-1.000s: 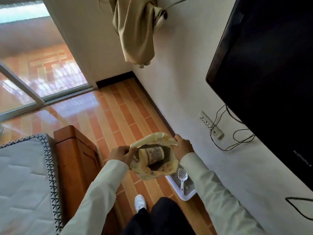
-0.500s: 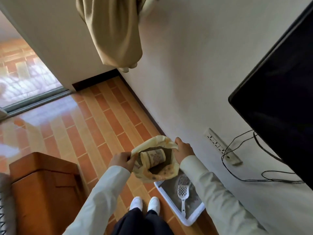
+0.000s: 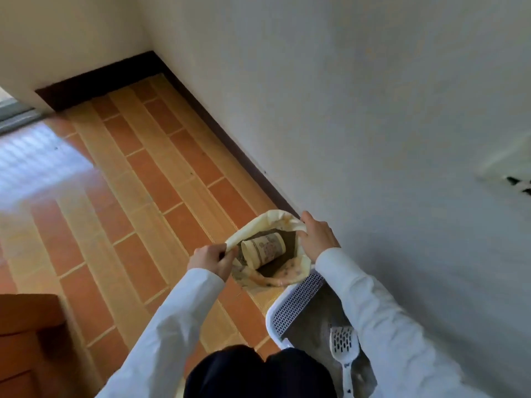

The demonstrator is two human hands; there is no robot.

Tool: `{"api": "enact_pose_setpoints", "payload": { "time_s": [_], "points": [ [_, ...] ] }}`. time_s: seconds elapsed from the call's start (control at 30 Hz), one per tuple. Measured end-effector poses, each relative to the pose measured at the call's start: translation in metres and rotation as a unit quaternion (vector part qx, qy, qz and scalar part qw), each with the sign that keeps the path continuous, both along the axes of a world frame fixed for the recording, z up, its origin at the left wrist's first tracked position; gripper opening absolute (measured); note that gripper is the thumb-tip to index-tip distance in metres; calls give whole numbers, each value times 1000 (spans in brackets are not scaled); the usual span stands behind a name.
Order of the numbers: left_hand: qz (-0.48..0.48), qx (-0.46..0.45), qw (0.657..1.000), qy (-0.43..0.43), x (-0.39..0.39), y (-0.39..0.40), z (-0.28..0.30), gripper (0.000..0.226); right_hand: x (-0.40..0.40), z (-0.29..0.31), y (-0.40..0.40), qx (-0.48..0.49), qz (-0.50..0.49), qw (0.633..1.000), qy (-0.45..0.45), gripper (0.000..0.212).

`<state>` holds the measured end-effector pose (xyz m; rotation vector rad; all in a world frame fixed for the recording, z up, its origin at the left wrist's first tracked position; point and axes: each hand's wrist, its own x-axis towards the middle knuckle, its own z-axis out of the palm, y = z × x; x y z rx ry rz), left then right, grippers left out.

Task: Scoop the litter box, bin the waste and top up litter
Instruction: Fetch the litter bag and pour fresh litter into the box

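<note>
I hold a pale yellow patterned litter bag (image 3: 275, 225) open above the floor. My left hand (image 3: 211, 259) pinches its left rim and my right hand (image 3: 317, 237) grips its right rim. Inside the bag a patterned cup (image 3: 263, 249) lies on its side on dark litter. Below the bag, against the wall, sits the white litter box (image 3: 271, 317) with grey litter and a grated step at its front. A white slotted scoop (image 3: 343, 347) lies in the box, handle toward me.
The floor is orange and tan tile (image 3: 138, 202) with a dark skirting (image 3: 230, 139) along the white wall (image 3: 373, 110). A wooden furniture corner (image 3: 26, 340) stands at the lower left. My dark trousers (image 3: 258, 374) fill the bottom middle.
The view has tilted down and moved closer to the wall; the hanging cloth, television and power strip have left the frame. Both hands keep hold of the bag rim, now nearer the litter box.
</note>
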<state>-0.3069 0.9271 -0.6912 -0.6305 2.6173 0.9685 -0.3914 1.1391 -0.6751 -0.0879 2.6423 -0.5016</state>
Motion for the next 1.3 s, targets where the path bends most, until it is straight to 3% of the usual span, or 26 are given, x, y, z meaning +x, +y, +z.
{"api": "enact_pose_setpoints", "payload": {
  "time_s": [0.17, 0.4, 0.57, 0.67, 0.77, 0.83, 0.93, 1.0, 1.17, 1.3],
  "points": [
    [-44, 4, 999, 24, -14, 0, -115, 40, -15, -113, 7, 1, 9, 1000, 23, 8],
    [-72, 20, 994, 76, -9, 6, -215, 53, -19, -214, 18, -4, 42, 995, 91, 11],
    [-27, 68, 990, 120, 3, 17, -232, 42, -4, -236, 24, -51, 36, 990, 124, 7],
    [-36, 83, 985, 144, 6, 20, -237, 44, 0, -235, 25, -63, 32, 986, 152, 16],
    [-45, 94, 980, 169, 10, 22, -247, 48, 18, -228, 25, -77, 24, 958, 275, 34],
    [-48, 96, 977, 187, 11, 24, -250, 47, 36, -226, 22, -115, 44, 940, 319, 27],
    [-53, 102, 972, 203, 13, 27, -257, 44, 56, -237, 14, -102, 116, 968, 196, 27],
    [-67, 103, 969, 213, 17, 27, -261, 45, 59, -251, 7, -53, 126, 983, 125, 44],
    [-92, 99, 964, 229, 29, 29, -266, 48, 53, -273, -10, 56, 102, 987, 115, 85],
    [-99, 99, 961, 238, 31, 30, -267, 49, 49, -274, -20, 97, 99, 986, 97, 89]
  ]
}}
